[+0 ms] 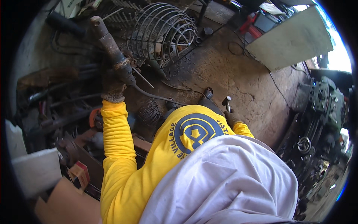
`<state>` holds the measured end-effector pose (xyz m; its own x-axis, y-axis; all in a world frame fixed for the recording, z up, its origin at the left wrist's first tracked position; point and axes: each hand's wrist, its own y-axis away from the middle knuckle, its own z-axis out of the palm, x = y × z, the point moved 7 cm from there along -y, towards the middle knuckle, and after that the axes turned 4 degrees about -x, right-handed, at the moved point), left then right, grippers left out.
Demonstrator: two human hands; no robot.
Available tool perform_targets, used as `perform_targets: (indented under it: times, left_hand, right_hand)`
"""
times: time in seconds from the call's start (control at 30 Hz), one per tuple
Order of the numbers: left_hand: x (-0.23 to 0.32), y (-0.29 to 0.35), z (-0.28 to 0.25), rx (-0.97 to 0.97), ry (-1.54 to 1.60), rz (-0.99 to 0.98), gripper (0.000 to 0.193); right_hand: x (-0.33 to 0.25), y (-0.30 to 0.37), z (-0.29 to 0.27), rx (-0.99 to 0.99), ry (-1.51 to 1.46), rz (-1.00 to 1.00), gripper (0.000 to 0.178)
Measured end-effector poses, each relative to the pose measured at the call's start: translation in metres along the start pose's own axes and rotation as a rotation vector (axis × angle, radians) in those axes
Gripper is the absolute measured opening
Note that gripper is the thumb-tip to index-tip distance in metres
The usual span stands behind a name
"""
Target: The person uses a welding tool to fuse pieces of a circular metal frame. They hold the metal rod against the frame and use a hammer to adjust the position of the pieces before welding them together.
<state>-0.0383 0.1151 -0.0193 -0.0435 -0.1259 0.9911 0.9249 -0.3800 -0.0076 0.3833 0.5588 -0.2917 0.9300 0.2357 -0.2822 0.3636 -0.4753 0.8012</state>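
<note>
My left hand [113, 89], in a dark, dirty work glove, is raised at the upper left and closed. It is at the lower end of a long, grey-brown cylindrical metal piece [110, 45]. That piece tilts up and left, has a hole near its top end and is rusty lower down. A thin rod [143, 77] sticks out beside it, and a dark cable [153, 98] curves away from its lower end. Most of my left fingers are hidden. Low at my right side, my gloved right hand [234, 117] is closed around a hammer [228, 104], head up.
A domed metal cage [164, 33] stands on the stained floor [242, 74] ahead. At the upper right leans a pale flat panel [292, 39]. Dark machinery [317, 123] lines the right side. Metal scrap, a white block [37, 171] and cardboard [72, 203] crowd the left.
</note>
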Motion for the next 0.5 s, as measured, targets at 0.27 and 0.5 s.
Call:
perform_targets:
  times: [0.27, 0.5]
  left_hand:
    - [0.026, -0.052, 0.018, -0.034, -0.249, 0.207, 0.030]
    - [-0.021, -0.087, -0.001, 0.059, -0.350, 0.237, 0.028]
  right_hand:
    - [0.126, -0.024, 0.052, -0.089, 0.075, 0.197, 0.058]
    - [0.212, -0.077, 0.045, -0.168, 0.188, 0.207, 0.061]
